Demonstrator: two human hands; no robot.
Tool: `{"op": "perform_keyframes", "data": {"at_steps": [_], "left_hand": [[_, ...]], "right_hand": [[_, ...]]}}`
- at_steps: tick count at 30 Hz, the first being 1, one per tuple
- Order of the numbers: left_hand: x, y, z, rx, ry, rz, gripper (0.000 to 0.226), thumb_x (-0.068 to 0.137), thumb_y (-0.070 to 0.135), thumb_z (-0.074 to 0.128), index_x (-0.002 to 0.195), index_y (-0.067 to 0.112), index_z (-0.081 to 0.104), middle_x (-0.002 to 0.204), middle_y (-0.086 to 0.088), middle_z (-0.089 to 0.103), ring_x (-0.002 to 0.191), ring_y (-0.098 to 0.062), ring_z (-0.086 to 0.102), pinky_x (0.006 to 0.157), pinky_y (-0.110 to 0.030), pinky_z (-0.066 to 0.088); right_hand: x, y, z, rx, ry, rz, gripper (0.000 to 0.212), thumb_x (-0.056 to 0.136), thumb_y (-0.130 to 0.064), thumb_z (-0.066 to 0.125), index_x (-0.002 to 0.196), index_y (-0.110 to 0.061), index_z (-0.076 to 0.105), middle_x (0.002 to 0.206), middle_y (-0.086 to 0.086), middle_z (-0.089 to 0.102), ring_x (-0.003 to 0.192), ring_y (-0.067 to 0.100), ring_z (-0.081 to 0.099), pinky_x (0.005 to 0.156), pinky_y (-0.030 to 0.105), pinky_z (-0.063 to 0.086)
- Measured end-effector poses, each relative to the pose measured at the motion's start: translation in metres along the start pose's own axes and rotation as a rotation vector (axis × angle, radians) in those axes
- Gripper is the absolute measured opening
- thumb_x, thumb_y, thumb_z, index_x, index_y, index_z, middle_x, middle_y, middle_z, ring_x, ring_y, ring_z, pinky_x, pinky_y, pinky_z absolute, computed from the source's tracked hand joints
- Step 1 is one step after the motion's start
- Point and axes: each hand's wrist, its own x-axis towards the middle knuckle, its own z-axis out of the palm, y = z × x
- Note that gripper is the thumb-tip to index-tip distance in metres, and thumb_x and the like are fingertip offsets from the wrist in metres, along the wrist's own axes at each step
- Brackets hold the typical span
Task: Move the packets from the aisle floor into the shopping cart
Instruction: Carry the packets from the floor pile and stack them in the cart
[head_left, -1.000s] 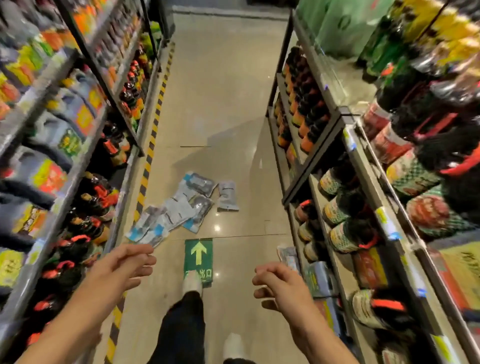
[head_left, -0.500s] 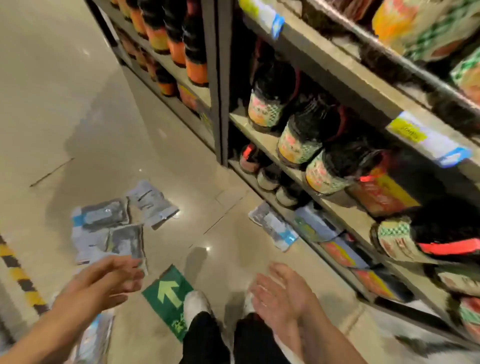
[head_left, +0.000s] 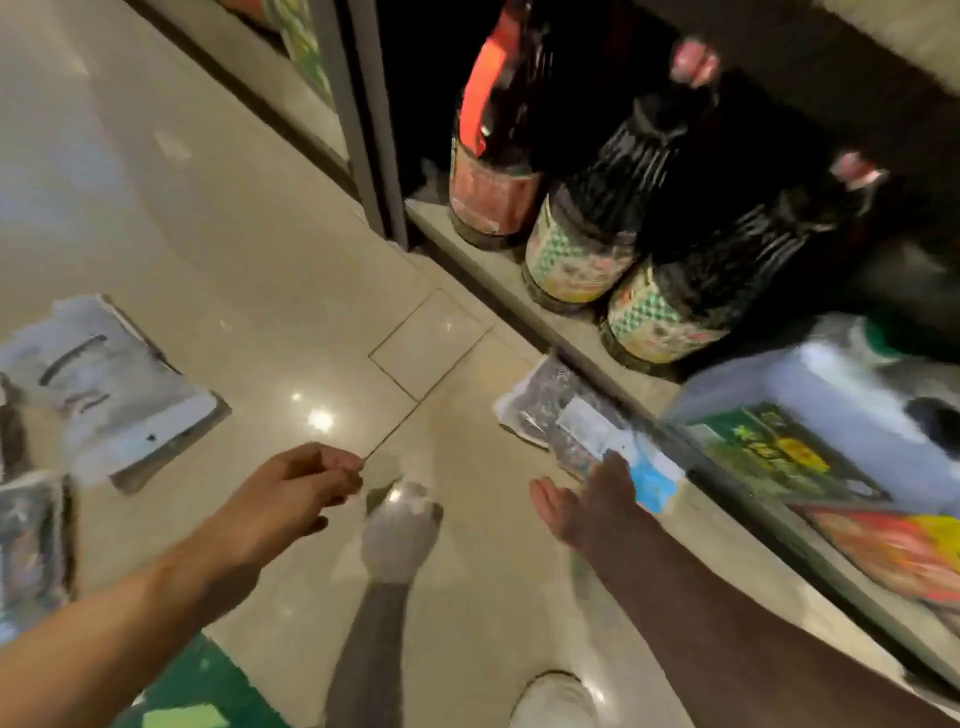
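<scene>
A grey packet with a white label and a blue end (head_left: 566, 421) lies on the beige floor against the foot of the right-hand shelf. My right hand (head_left: 592, 501) is stretched out over its near end with straight fingers, holding nothing. My left hand (head_left: 291, 491) hovers above the floor with its fingers loosely curled and empty. A pale grey packet (head_left: 119, 384) lies flat at the left, and another packet (head_left: 31, 545) shows at the left edge. No shopping cart is in view.
The bottom shelf (head_left: 498, 270) at the right carries dark sauce bottles (head_left: 587, 244) and a large white jug (head_left: 810, 415). My white shoes (head_left: 400, 530) stand on the tiles between my arms. A green floor sticker (head_left: 202, 691) lies at the bottom left.
I have bent down and turned right, so the floor and bottom shelf are much closer. My right hand has reached forward to the packet by the shelf.
</scene>
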Motion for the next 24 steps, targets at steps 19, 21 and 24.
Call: {"op": "perform_keyframes", "data": {"at_steps": [19,21,24], "left_hand": [[0.094,-0.069,-0.102,-0.68,0.482,-0.103,0.022,0.094,0.011,0.069,0.115,0.006,0.064,0.111,-0.014,0.067,0.113,-0.027,0.068,0.082,-0.035,0.059],[0.085,-0.071,-0.115,-0.747,0.522,-0.077,0.02,0.094,0.008,0.068,0.113,0.006,0.063,0.103,-0.013,0.064,0.106,-0.027,0.072,0.085,-0.039,0.062],[0.062,-0.07,-0.139,-0.844,0.603,-0.075,0.026,0.097,0.003,0.065,0.121,0.012,0.06,0.103,-0.005,0.065,0.087,-0.012,0.066,0.067,-0.026,0.056]], "right_hand": [[0.067,0.077,0.076,-0.56,-0.204,-0.006,0.016,0.103,-0.037,0.055,0.097,-0.022,0.058,0.095,0.007,0.066,0.081,0.026,0.064,0.043,0.031,0.059],[0.051,0.104,0.109,-0.674,-0.293,-0.014,0.028,0.093,-0.048,0.069,0.098,-0.023,0.058,0.092,0.01,0.067,0.081,0.03,0.062,0.041,0.028,0.056],[0.024,0.142,0.14,-0.765,-0.317,0.107,0.014,0.103,-0.028,0.054,0.1,-0.016,0.061,0.059,0.007,0.07,0.052,0.021,0.065,0.035,0.019,0.048]]}}
